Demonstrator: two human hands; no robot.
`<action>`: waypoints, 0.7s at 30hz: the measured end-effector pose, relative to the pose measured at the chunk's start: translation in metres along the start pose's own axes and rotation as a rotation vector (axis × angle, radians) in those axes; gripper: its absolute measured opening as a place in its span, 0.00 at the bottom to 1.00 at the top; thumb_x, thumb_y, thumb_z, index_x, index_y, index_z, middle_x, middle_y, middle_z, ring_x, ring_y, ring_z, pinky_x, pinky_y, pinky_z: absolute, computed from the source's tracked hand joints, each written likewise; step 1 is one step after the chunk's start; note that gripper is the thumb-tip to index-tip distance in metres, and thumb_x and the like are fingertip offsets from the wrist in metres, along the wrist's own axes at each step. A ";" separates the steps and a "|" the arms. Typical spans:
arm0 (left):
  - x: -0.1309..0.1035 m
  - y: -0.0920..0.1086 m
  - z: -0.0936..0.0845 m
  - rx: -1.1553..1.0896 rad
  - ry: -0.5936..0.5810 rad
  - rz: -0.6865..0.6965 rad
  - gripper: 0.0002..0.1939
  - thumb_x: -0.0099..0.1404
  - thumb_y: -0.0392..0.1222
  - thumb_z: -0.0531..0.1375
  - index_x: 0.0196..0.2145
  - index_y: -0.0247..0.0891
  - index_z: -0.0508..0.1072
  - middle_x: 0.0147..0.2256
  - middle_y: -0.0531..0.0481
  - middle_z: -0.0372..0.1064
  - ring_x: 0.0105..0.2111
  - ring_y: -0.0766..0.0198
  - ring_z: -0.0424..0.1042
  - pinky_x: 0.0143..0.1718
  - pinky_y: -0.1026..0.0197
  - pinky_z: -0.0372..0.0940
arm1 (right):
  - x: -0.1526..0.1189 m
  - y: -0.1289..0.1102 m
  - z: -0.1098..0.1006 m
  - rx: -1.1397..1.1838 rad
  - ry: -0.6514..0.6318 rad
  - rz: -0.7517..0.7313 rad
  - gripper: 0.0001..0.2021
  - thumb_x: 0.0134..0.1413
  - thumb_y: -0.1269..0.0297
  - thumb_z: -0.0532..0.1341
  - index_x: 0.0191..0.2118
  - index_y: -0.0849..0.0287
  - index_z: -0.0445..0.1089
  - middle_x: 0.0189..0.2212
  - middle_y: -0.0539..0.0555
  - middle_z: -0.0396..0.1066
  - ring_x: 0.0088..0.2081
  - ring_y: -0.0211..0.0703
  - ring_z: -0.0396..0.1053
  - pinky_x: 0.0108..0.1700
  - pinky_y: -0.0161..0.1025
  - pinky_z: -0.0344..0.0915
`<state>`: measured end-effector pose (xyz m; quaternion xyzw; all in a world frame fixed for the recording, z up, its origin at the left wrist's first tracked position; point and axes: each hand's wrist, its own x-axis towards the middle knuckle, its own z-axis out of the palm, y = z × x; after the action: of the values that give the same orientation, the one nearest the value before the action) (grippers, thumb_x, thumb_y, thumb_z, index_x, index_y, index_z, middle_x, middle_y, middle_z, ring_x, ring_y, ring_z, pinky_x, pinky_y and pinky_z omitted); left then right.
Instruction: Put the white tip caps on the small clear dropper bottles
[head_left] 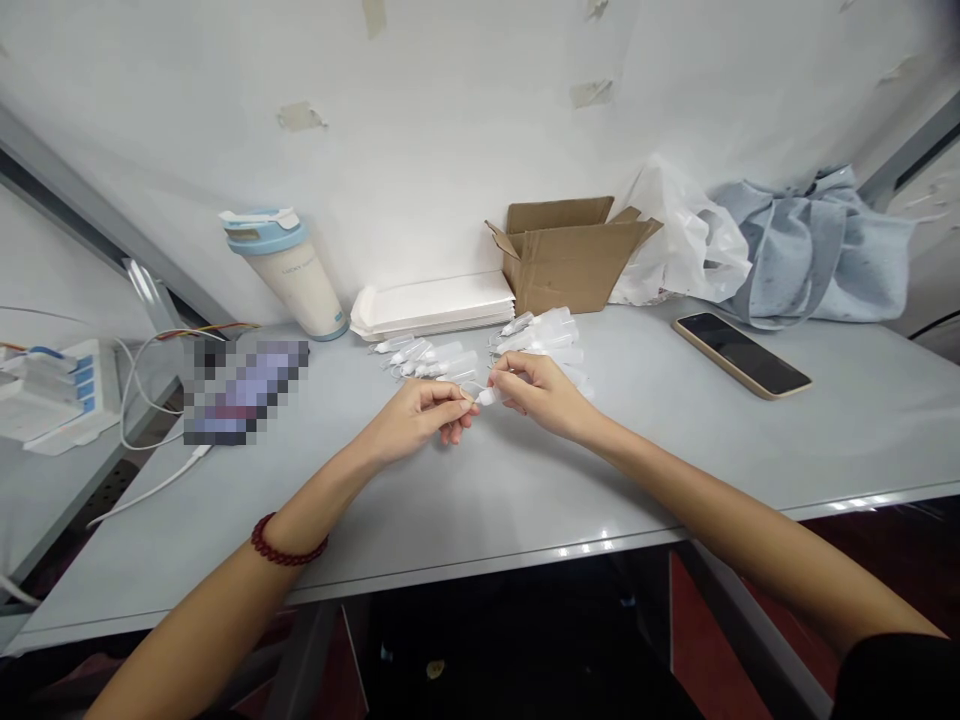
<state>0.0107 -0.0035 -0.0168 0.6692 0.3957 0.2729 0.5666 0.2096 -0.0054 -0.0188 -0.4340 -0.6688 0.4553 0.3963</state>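
Note:
Just above the middle of the desk, my right hand (541, 392) is closed round a small squeeze bottle with a white pointed nozzle (487, 397), which points left. Thumb and forefinger of my left hand (435, 408) pinch together at the tip of that nozzle; what they grip is too small to make out. A thin pale loop or strand shows between the two hands. Behind my left hand lies a row of similar clear bottles (431, 357) with white nozzles. Another group of bottles (551, 330) lies behind my right hand, partly hidden by it.
Along the wall stand a cream tumbler (296, 280) with a blue lid, flat white boxes (435, 303), an open cardboard box (570, 265), a white plastic bag (675, 245) and a blue cloth bag (825, 255). A phone (742, 355) lies right; a blurred-out device (251, 390) with a cable lies left.

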 end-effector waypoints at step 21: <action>-0.002 0.005 -0.002 0.072 0.067 0.020 0.11 0.62 0.44 0.61 0.27 0.35 0.73 0.24 0.53 0.70 0.22 0.69 0.67 0.27 0.64 0.61 | 0.000 -0.002 -0.002 0.056 0.026 0.086 0.09 0.56 0.62 0.55 0.28 0.59 0.65 0.16 0.43 0.57 0.19 0.31 0.53 0.22 0.32 0.50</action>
<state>0.0089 -0.0047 -0.0109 0.6835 0.4175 0.2863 0.5259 0.2109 -0.0055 -0.0162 -0.4568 -0.6314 0.4848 0.3971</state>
